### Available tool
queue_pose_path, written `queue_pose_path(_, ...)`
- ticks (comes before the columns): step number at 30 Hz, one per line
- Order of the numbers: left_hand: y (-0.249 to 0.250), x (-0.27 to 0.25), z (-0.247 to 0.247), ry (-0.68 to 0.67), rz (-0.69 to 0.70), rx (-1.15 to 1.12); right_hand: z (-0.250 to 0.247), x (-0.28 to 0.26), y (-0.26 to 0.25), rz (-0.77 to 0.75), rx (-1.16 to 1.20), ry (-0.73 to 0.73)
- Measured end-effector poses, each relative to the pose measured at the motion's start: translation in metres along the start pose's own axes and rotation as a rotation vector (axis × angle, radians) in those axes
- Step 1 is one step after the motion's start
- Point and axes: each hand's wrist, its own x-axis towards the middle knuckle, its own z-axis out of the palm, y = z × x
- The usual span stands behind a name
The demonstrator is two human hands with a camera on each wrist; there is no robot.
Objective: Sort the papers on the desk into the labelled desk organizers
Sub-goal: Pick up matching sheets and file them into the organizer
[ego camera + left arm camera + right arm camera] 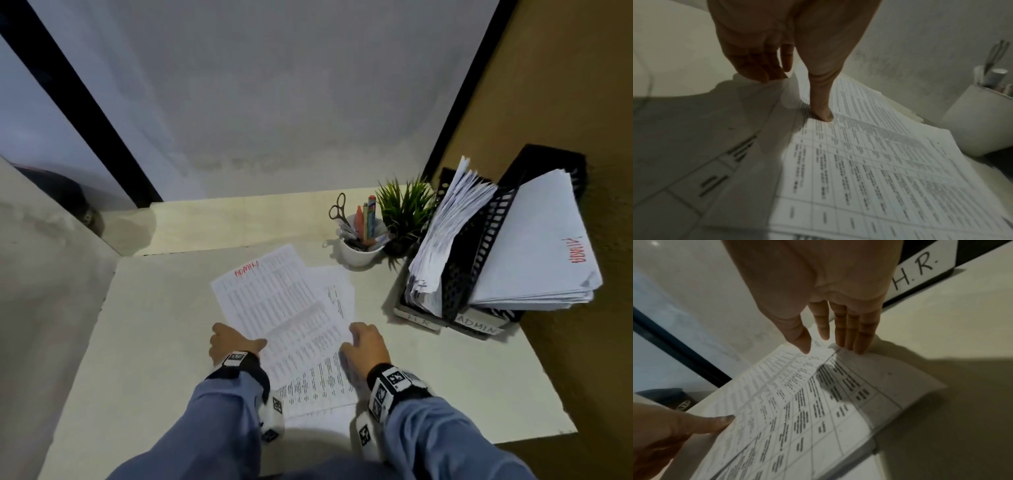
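Head view: papers (pixel 291 318) fanned at frame centre on the desk (pixel 164 342). Organizers (pixel 479 274) sit at right, HR and ADMIN slots both stuffed. Top sheet is marked ADMIN in red. Left hand (pixel 233 342) and right hand (pixel 368 342) flank the stack.

Left wrist: thumb (pixel 823 112) presses the top sheet, fingers (pixel 764 71) curl at its edge, so it pinches that sheet. Risk: lower sheets drag along.

Right wrist: right hand relaxed, fingertips (pixel 859 344) touching a paper edge, grasping nothing. HR label (pixel 920 270) at upper right. Risk: a misfile, since the print is too blurred to read.
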Motion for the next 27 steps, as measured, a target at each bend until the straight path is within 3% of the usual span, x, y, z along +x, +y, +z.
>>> queue_pose_path(9, -0.023, -0.006, -0.011, 0.123, 0.348, -0.329, -0.001, 0.013, 0.005, 0.118, 0.217, -0.020)
queue_pose_path(14, -0.015, -0.016, -0.016, 0.120, 0.432, -0.556, 0.001, 0.016, 0.006, 0.157, 0.313, -0.058)
queue_pose_path(19, -0.008, -0.023, -0.021, 0.055, 0.487, -0.624, -0.008, 0.007, -0.002, 0.165, 0.453, -0.088)
queue_pose_path(22, -0.006, -0.024, -0.024, 0.027, 0.547, -0.657, -0.012, 0.013, -0.005, 0.170, 0.689, -0.056)
queue_pose_path(27, -0.004, -0.026, -0.031, -0.052, 0.533, -0.747, -0.030, 0.014, -0.023, 0.144, 1.130, 0.005)
